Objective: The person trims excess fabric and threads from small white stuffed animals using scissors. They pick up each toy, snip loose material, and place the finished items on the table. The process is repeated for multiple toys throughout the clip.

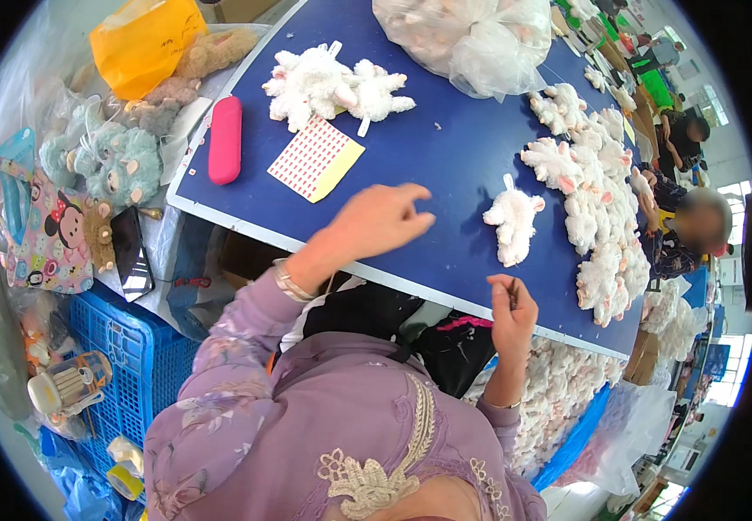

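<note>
R hand (511,314) fingers just below white plush toy (513,224).

Left hand (382,219) raised, fingers loosely spread, right hand (512,313) closed in a pinch, both sleeves purple

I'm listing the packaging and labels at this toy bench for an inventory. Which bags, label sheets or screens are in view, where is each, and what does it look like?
Sticker sheet: on the blue table, beyond the left hand; rows of small red-and-white squares on yellow backing.
Clear plastic bag: far table edge, bulging with pale plush.
Yellow plastic bag: upper left, crumpled.
Cartoon-print pouch: left, pink and multicoloured.
Phone: beside the pouch, dark screen.
</note>
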A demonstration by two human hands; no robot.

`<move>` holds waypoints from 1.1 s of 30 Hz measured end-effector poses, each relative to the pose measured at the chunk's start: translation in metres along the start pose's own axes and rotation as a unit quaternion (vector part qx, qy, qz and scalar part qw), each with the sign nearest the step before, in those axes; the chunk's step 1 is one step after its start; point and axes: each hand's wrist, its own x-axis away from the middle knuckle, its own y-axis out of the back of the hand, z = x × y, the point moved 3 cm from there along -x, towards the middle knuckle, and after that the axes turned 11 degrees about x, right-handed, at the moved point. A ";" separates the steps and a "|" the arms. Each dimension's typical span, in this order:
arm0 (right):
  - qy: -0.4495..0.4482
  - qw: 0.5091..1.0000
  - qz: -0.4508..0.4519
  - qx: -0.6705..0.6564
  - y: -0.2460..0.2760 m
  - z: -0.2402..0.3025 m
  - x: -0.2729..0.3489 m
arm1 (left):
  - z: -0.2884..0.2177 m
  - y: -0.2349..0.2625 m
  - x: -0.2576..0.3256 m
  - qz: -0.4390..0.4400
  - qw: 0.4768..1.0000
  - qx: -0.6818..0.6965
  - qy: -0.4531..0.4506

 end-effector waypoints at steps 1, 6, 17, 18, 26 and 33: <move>0.010 1.000 0.026 0.001 -0.010 0.002 -0.002 | 0.000 0.021 0.013 -0.042 0.999 0.016 0.003; 0.024 0.989 0.148 0.004 -0.046 0.021 -0.019 | 0.041 0.075 0.049 -0.175 0.925 -0.334 -0.054; -0.007 0.995 0.059 0.075 -0.099 0.049 -0.067 | 0.026 -0.016 0.043 -0.083 0.994 -0.021 -0.067; -0.001 0.996 0.053 0.072 -0.099 0.043 -0.069 | 0.027 -0.019 0.043 -0.087 0.992 -0.030 -0.084; -0.068 0.995 0.061 0.043 -0.086 0.023 -0.049 | 0.041 -0.035 0.033 -0.146 0.970 0.180 -0.076; -0.065 0.981 -0.016 0.180 -0.084 0.028 -0.059 | 0.049 -0.046 0.026 -0.163 0.930 0.322 -0.072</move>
